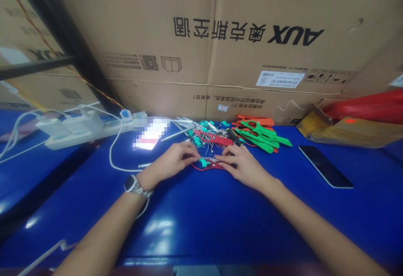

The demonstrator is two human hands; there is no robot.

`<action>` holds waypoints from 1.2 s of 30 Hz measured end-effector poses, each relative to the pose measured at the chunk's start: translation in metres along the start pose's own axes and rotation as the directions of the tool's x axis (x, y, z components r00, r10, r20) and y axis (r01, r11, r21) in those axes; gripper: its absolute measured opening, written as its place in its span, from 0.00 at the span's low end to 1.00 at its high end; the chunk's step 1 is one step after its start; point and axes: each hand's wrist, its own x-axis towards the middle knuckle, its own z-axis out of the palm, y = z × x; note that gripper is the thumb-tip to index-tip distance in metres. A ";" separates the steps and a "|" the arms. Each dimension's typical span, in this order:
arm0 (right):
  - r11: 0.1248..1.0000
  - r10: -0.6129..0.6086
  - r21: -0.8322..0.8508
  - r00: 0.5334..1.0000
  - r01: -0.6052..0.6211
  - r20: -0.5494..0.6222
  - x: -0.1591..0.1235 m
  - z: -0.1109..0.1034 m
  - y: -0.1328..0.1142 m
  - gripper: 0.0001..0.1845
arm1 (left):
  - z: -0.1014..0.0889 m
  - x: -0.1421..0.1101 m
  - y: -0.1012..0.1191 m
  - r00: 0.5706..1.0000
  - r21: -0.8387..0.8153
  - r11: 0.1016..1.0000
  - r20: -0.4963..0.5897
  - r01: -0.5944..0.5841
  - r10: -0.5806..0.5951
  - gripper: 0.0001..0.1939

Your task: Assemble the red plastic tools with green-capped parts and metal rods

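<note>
A red plastic casing (pixel 217 165) lies on the blue table, with a teal part (pixel 204 162) and thin white wires at it. My left hand (pixel 178 158) is closed, its fingertips pinching at the casing's left end. From the other side, my right hand (pixel 244 162) has its fingers closed over the casing's right part and the wires. Exactly what each fingertip grips is too small to tell. Just behind the right hand lies a tool with a black and yellow handle (pixel 234 136). Another red casing (pixel 214 138) rests behind the one at my hands.
Green casings (pixel 260 136) and orange casings (pixel 256 121) are piled at the back, beside metal rods (pixel 181 129) and loose teal pieces. A lit screen (pixel 153 133) and a power strip (pixel 88 131) with white cables stand left. A phone (pixel 324 167) lies right. A large cardboard box (pixel 239 70) forms the back.
</note>
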 end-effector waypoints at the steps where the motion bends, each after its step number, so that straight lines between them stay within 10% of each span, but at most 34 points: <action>1: 1.000 -0.001 -0.006 1.000 0.001 0.000 0.000 0.000 -0.001 0.13 | 0.000 0.000 0.000 1.000 0.017 1.000 0.003 -0.003 0.003 0.09; 17: 0.989 -0.015 0.147 0.999 0.021 -0.040 0.001 0.003 0.003 0.12 | 0.009 -0.009 0.028 0.994 0.454 0.891 0.100 -0.017 -0.032 0.13; 29: 0.941 0.019 0.338 0.999 -0.002 -0.046 0.001 0.000 -0.003 0.10 | 0.015 -0.005 0.020 0.997 0.444 0.896 0.072 0.001 -0.036 0.18; 36: 0.990 -0.001 0.144 0.999 0.008 -0.047 0.000 0.003 -0.003 0.13 | 0.016 -0.007 0.019 0.992 0.447 0.892 0.125 -0.065 0.009 0.14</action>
